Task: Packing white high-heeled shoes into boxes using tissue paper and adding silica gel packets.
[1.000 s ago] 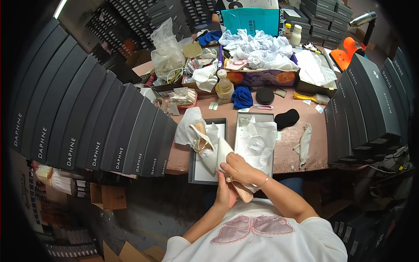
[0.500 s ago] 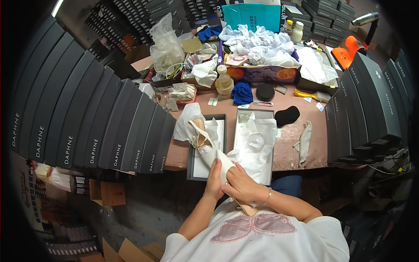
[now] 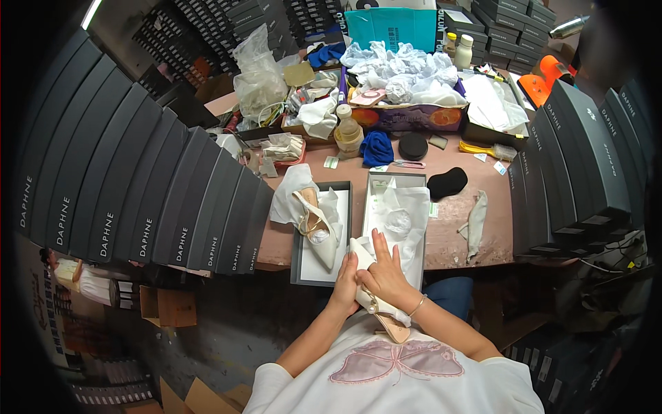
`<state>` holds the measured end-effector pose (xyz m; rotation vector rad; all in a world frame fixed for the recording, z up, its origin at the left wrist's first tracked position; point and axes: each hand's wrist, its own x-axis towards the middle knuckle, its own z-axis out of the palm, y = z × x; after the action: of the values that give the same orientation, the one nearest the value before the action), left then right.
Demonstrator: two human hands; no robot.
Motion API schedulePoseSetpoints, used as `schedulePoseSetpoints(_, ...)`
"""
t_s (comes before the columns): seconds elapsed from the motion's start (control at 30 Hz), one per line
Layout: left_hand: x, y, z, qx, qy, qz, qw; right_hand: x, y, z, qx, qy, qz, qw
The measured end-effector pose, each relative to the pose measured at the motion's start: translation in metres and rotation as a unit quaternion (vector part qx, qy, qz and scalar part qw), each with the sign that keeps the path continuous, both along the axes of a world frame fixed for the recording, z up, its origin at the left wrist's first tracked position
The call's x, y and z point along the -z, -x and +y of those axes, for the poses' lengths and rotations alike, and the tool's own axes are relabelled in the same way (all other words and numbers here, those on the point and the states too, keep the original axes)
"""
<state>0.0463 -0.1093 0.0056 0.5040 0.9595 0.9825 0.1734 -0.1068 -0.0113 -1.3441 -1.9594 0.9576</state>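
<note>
A cream pointed-toe heeled shoe [image 3: 365, 297] is held in front of my chest, its toe pointing away and its tan inner sole and heel towards me. My left hand [image 3: 343, 286] is closed round the side of its front part. Over the other side lies my right hand [image 3: 387, 277], with a bracelet at the wrist; its thumb is at the shoe and its fingers are stretched apart. The matching shoe [image 3: 329, 247] rests in the left dark shoebox half [image 3: 347, 228]. White tissue paper [image 3: 408, 217] lines the right box half [image 3: 427, 190], beside a tissue ball.
Dark shoebox stacks stand at left [image 3: 148, 200] and right [image 3: 576, 159]. On the pink table [image 3: 448, 245] lie a black pad [image 3: 447, 183], a pale cloth strip [image 3: 474, 224], a blue cloth [image 3: 377, 148] and a bottle [image 3: 349, 134]. A carton of crumpled tissue [image 3: 407, 72] stands behind.
The held shoe has come slightly nearer to me, apart from the shoe in the box. My right hand's fingers have straightened and spread; my left hand keeps its hold.
</note>
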Motion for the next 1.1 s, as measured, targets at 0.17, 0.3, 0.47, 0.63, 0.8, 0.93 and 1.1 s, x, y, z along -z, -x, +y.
schedulePoseSetpoints(0.17,0.003,0.004,-0.003,-0.052,0.002,0.016,0.999,0.007,0.011,0.009,0.004,-0.052,-0.095,0.994)
schedulePoseSetpoints(0.3,-0.001,0.006,-0.009,-0.046,-0.002,-0.006,0.999,0.005,0.011,-0.001,-0.019,-0.059,-0.11,0.992)
schedulePoseSetpoints(0.47,0.007,0.0,-0.016,-0.038,-0.013,0.03,0.999,-0.009,-0.003,-0.019,0.006,-0.024,-0.098,0.995)
schedulePoseSetpoints(0.63,-0.004,0.009,-0.007,-0.032,-0.026,0.012,0.999,-0.018,0.0,0.012,-0.097,0.026,0.02,0.995)
schedulePoseSetpoints(0.8,-0.007,0.011,-0.009,-0.036,-0.046,-0.038,0.998,-0.031,-0.008,0.015,-0.184,-0.085,-0.043,0.978)
schedulePoseSetpoints(0.93,-0.008,0.018,-0.007,-0.005,-0.047,-0.012,0.999,-0.046,-0.012,-0.023,-0.167,-0.055,-0.028,0.984)
schedulePoseSetpoints(1.1,-0.009,0.015,0.001,0.027,-0.055,-0.001,0.998,-0.062,-0.03,-0.036,-0.101,-0.144,-0.011,0.984)
